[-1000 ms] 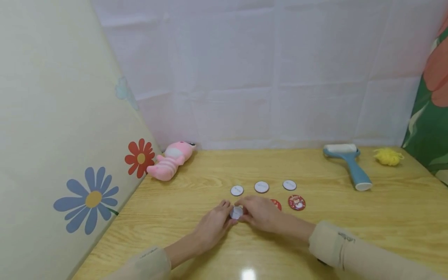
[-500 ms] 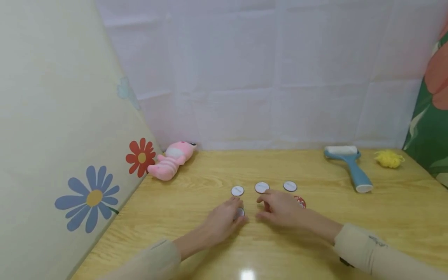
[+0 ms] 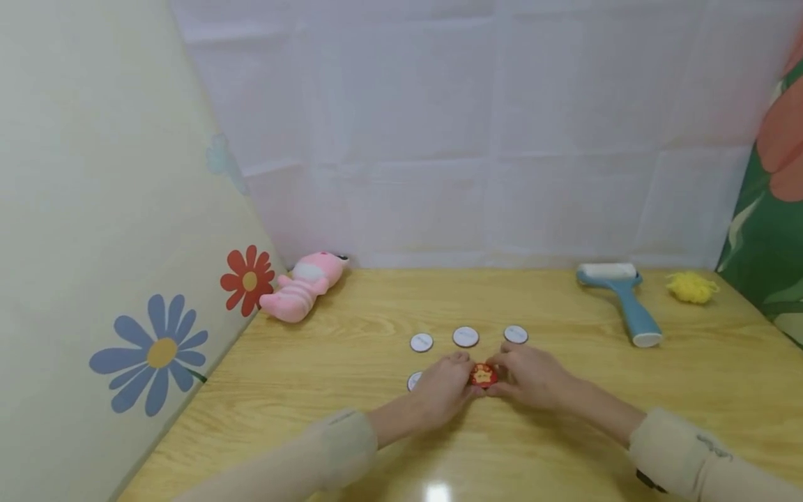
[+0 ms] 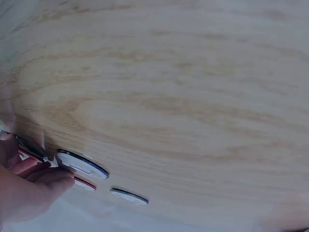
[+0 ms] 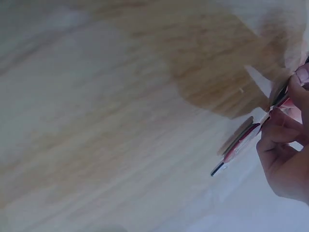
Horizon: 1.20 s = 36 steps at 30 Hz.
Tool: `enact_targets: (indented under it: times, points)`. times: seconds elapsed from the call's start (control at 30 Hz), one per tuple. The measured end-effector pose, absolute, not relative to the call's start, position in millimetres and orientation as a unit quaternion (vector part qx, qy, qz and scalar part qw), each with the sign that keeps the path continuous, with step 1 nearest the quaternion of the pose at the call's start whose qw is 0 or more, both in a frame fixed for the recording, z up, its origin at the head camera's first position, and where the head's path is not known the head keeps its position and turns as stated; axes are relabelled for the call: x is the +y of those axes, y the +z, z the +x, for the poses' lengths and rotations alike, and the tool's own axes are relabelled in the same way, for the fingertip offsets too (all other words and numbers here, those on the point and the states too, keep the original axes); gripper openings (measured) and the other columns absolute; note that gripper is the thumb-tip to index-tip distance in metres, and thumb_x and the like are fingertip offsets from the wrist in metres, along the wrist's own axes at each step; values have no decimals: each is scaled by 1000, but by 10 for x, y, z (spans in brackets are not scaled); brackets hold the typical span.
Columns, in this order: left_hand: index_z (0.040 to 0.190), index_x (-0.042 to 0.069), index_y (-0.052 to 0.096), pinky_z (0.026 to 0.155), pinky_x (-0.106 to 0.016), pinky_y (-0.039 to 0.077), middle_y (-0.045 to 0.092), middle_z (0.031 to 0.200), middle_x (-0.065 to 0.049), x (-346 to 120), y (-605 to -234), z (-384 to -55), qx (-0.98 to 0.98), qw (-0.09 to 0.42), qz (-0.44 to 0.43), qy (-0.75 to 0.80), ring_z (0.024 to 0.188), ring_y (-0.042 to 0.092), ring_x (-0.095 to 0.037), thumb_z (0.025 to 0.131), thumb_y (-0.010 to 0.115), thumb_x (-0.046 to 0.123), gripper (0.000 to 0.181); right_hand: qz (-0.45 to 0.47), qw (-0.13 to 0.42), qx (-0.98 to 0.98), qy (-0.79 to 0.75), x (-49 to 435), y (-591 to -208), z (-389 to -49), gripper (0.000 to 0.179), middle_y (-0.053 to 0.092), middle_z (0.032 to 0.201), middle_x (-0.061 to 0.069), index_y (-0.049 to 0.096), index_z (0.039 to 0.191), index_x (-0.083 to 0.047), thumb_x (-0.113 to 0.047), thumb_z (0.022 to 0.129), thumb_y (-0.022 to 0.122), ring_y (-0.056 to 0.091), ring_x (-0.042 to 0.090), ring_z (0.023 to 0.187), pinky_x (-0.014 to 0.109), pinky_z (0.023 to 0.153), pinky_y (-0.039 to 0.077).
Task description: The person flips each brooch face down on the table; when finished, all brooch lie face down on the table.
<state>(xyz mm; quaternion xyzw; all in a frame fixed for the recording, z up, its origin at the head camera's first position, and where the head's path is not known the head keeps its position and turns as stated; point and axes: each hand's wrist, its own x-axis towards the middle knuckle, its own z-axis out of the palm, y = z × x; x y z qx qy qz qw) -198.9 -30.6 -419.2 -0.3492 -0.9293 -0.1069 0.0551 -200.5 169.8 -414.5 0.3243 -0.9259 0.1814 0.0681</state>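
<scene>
A small red disc with a yellow star (image 3: 484,375) lies between my two hands, low over the table. My left hand (image 3: 442,392) pinches its left edge, and my right hand (image 3: 532,376) pinches the right edge. Partly covered by the left hand is a white-faced disc (image 3: 414,381). Behind the hands lie a left white disc (image 3: 422,342), a middle white disc (image 3: 465,337) and a right white disc (image 3: 516,335). In the right wrist view, flat discs (image 5: 241,140) appear edge-on beside the right fingers.
At the back left a pink plush toy (image 3: 304,287) lies against the wall. A blue lint roller (image 3: 627,303) and a yellow fluffy ball (image 3: 691,287) are at the back right of the wooden table (image 3: 251,418). A white cloth (image 3: 470,139) hangs behind.
Both hands have let go of the white-faced disc at the front left and moved right to the red star disc. The right hand now hides the other red disc.
</scene>
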Motion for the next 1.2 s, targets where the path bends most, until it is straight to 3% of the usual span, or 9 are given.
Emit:
enact_targets:
  times: [0.2,0.4,0.63,0.77,0.87,1.03,1.2]
  points:
    - [104,4,67,75,-24,53,61,98,-3,-304,-4208,-1999,-930,46,-343,-122,85,59,-14,91,69,31,30,347,101,-917,172,1710,-4188,-2006,37,56,83,-6,72,107,-8,-33,80,80,46,2,65,21,55,42]
    - [97,7,67,66,-22,48,53,85,3,-334,-4232,-2001,-917,81,-367,-135,79,55,-11,89,71,29,23,385,154,-884,215,1704,-4246,-2048,8,59,77,-10,75,91,-11,-18,90,71,49,2,65,22,57,45]
    - [101,6,62,66,-24,49,55,88,0,-333,-4240,-1979,-919,80,-355,-152,79,56,-13,89,72,27,26,364,123,-869,311,1651,-4291,-2060,22,56,65,-9,64,73,-13,-8,94,63,47,1,62,22,56,44]
    - [100,6,57,65,-24,49,55,90,-2,-342,-4251,-1967,-921,80,-341,-172,78,55,-13,89,73,26,28,332,111,-880,322,1607,-4273,-2039,17,58,68,-10,67,77,-11,-9,93,64,48,0,63,22,57,45]
    - [103,5,56,66,-23,49,54,94,-2,-352,-4263,-1964,-920,87,-342,-168,80,55,-12,89,72,27,31,312,110,-881,337,1565,-4260,-2021,3,61,70,-7,67,89,-6,-8,92,67,50,0,62,22,56,46]
    - [104,3,57,67,-21,49,53,96,-3,-345,-4279,-1985,-918,96,-355,-151,81,54,-12,90,70,30,33,295,114,-876,364,1534,-4279,-2007,14,65,75,-1,64,99,-4,-3,87,71,57,3,64,23,59,50]
    - [110,0,62,70,-19,48,53,94,-2,-349,-4280,-2001,-918,93,-367,-116,83,52,-11,92,67,32,37,308,86,-888,331,1585,-4286,-2018,20,62,90,0,71,104,-3,-8,85,74,53,6,71,23,62,47]
